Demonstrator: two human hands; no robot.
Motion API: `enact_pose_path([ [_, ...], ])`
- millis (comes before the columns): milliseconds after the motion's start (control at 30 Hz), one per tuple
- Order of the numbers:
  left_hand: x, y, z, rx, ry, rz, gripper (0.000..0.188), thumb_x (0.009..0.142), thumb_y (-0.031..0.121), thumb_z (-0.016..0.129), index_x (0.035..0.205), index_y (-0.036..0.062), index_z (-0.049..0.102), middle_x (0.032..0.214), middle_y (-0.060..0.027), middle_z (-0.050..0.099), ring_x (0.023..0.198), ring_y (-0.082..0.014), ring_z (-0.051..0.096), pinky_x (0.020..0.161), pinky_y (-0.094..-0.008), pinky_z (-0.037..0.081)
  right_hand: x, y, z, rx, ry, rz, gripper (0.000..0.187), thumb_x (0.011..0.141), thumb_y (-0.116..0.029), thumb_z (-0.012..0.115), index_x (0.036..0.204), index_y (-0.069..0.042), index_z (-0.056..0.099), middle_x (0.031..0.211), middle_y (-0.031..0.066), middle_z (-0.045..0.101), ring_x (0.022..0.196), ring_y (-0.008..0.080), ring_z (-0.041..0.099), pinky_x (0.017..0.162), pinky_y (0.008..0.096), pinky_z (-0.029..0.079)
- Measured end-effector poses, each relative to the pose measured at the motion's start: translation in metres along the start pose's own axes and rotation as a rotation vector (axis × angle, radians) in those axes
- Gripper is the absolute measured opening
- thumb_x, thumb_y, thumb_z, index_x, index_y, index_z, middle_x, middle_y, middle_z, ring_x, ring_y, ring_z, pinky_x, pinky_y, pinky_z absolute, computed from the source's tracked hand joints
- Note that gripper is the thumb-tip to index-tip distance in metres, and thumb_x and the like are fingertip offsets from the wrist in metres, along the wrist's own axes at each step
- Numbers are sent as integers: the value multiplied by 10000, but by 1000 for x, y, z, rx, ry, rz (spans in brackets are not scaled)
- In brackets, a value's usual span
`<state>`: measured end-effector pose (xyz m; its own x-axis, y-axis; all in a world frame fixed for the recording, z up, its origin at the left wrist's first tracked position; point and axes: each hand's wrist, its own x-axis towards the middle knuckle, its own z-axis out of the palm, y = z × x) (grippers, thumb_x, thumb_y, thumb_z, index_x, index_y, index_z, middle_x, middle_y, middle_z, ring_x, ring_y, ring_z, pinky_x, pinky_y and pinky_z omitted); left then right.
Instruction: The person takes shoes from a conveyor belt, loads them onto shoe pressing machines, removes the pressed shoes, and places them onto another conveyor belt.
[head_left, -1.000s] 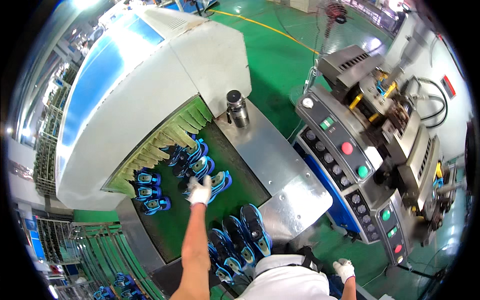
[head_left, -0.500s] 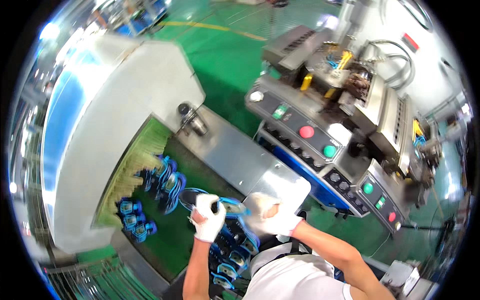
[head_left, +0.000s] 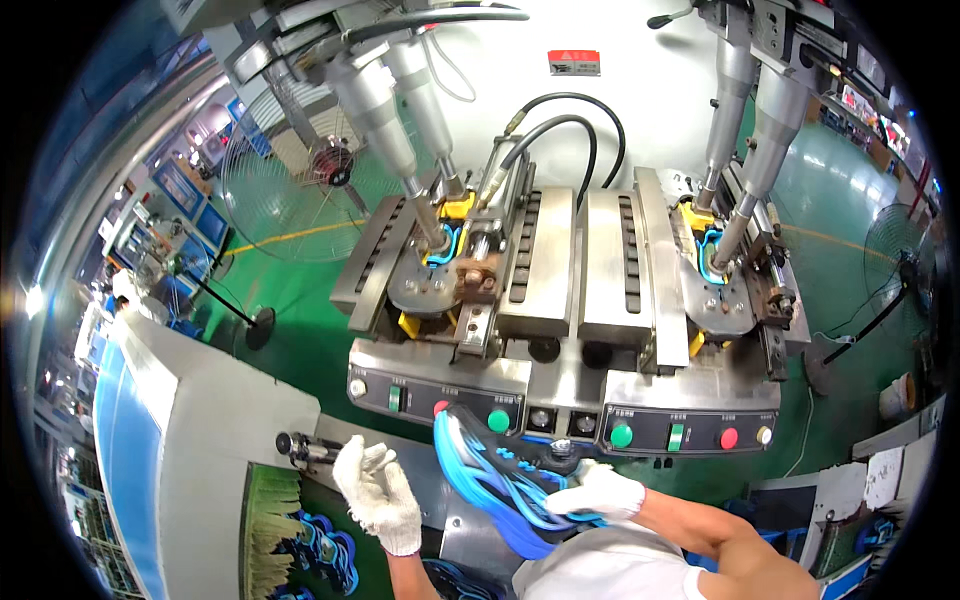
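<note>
R grip (head_left: 598,493) clamped on blk/blue sneaker (head_left: 490,475), L grip (head_left: 382,500) loosely cupped, unclosed, just L of shoe, metal flask (head_left: 320,453) L of that grip, press ctrl panel (head_left: 420,398) beyond both.

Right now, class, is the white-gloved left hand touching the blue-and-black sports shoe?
Apart: the head view shows a strip of silver metal worktop between the left hand and the shoe.

Bright light nearly bleaches the white panel (head_left: 660,110) and leaves pale glare on the green floor (head_left: 830,215) at right. The middle is fairly sharp; fisheye distortion bends the edges toward black corners.
</note>
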<state>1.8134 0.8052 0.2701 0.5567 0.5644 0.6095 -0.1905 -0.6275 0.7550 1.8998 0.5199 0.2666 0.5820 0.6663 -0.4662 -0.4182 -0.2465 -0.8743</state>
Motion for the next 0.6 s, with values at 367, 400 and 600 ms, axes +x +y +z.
enact_pose_path([
  [367, -59, -23, 80, 5, -363, -322, 421, 902, -77, 623, 1307, -10, 531, 1289, -125, 533, 1011, -191, 661, 863, -304, 563, -9, 15, -57, 822, -25, -356, 802, 809, -76, 782, 1520, -28, 413, 1365, 107, 620, 1182, 216, 634, 999, 373, 528],
  [400, -56, -20, 77, 7, -394, -280, 449, 891, -80, 638, 1321, -6, 532, 1283, -124, 535, 1045, -207, 663, 871, -311, 560, -5, 15, -55, 814, -10, -411, 827, 807, -108, 797, 1525, -15, 396, 1382, 117, 608, 1207, 224, 621, 1015, 385, 522],
  [600, -48, -26, 47, 29, -368, -393, 455, 900, -65, 650, 1337, -14, 535, 1300, -134, 537, 1075, -215, 652, 907, -315, 551, 1, 11, -34, 888, 35, -396, 730, 827, -41, 739, 1490, -38, 433, 1298, 124, 654, 1098, 228, 685, 932, 382, 575],
])
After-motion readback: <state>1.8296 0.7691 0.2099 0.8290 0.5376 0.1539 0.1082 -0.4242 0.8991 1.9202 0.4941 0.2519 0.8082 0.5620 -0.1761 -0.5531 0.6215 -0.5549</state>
